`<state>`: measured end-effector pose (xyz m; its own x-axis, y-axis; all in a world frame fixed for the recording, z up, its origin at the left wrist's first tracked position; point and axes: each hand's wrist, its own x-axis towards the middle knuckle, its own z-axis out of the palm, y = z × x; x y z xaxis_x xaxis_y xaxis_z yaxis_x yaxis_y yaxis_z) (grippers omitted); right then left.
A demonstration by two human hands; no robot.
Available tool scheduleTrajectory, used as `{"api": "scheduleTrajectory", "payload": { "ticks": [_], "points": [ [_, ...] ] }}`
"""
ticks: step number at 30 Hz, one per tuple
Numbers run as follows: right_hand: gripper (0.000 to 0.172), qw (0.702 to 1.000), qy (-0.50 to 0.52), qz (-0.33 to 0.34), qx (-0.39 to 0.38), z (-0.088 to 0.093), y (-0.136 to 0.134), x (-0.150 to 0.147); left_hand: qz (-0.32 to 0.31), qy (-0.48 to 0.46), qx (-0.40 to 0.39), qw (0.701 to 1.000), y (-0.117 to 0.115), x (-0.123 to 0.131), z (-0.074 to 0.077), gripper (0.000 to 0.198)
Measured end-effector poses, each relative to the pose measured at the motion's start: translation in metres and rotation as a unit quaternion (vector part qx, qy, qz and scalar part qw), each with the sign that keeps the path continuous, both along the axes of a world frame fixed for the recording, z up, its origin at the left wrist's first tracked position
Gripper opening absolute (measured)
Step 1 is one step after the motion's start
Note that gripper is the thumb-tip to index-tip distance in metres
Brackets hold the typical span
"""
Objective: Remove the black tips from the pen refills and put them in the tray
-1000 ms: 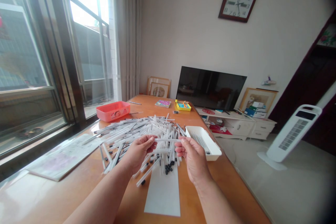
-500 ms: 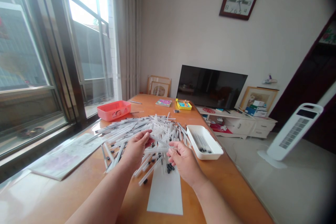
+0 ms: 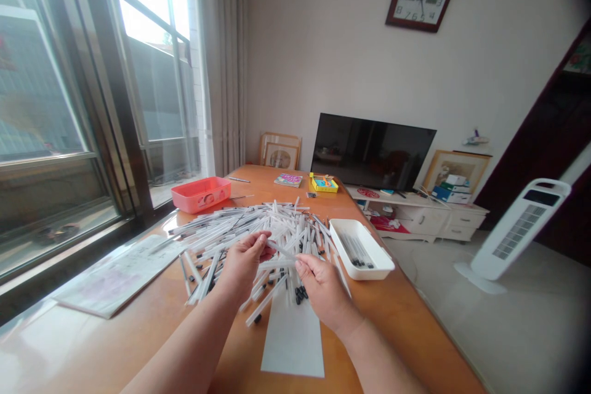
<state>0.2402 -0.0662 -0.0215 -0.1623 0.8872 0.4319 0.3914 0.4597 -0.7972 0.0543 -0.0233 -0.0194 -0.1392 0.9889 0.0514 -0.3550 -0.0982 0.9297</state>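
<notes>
On the wooden table (image 3: 392, 314), clear black-tipped pens (image 3: 258, 237) lie heaped crisscross.

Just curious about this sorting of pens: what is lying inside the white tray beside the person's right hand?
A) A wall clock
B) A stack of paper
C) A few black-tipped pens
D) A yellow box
C: the white plastic tray holds a few black-tipped pens lying along its length, just beyond the right hand.

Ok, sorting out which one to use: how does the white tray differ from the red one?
The white tray is long and narrow, the red tray shorter and coral-coloured. The white tray holds black-tipped pens; the red tray's inside barely shows. Both are open plastic trays on the wooden table.
</notes>
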Motion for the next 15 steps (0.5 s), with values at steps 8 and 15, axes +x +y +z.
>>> {"api": "scheduleTrajectory", "payload": {
  "ticks": [8, 15],
  "points": [
    [0.035, 1.000, 0.006, 0.013, -0.001, 0.0032, -0.0021, -0.0031, 0.013, -0.003, -0.003, 1.000, -0.0040, 0.0027, 0.0036, 0.050],
    [0.034, 1.000, 0.012, 0.003, 0.007, 0.0017, -0.0025, -0.0050, 0.016, -0.009, 0.004, 1.000, -0.0053, 0.0051, 0.0019, 0.048]
  ]
}}
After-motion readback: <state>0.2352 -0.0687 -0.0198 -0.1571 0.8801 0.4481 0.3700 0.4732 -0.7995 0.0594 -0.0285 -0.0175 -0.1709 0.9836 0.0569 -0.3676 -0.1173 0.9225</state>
